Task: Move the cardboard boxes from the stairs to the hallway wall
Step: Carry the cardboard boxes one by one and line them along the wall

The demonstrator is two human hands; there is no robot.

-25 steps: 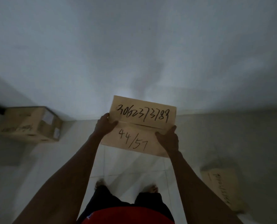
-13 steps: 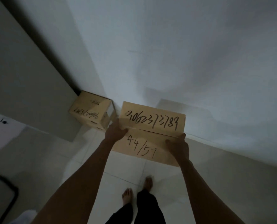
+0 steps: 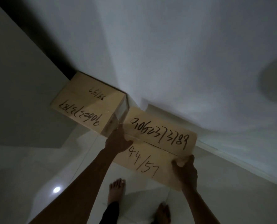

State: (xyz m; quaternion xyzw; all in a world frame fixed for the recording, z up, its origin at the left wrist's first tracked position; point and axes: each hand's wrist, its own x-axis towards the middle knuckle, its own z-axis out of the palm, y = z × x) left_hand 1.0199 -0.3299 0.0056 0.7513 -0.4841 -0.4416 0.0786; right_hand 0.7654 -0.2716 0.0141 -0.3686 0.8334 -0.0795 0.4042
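I hold a cardboard box (image 3: pixel 157 147) marked "3062373789" and "44/57" in black pen, low in front of me beside the white wall (image 3: pixel 183 54). My left hand (image 3: pixel 117 140) grips its left edge and my right hand (image 3: pixel 185 171) grips its near right corner. A second cardboard box (image 3: pixel 87 105) with the same kind of writing stands on the floor against the wall, just left of the held box; their corners are very close.
Glossy white floor tiles (image 3: pixel 56 167) lie below. My bare feet (image 3: pixel 116 189) stand close under the held box. A grey wall or door panel (image 3: pixel 21 88) rises at the left, with a dark gap behind the standing box.
I have stepped closer to the wall and the standing box. The held box has come lower and nearer to that box's right side.
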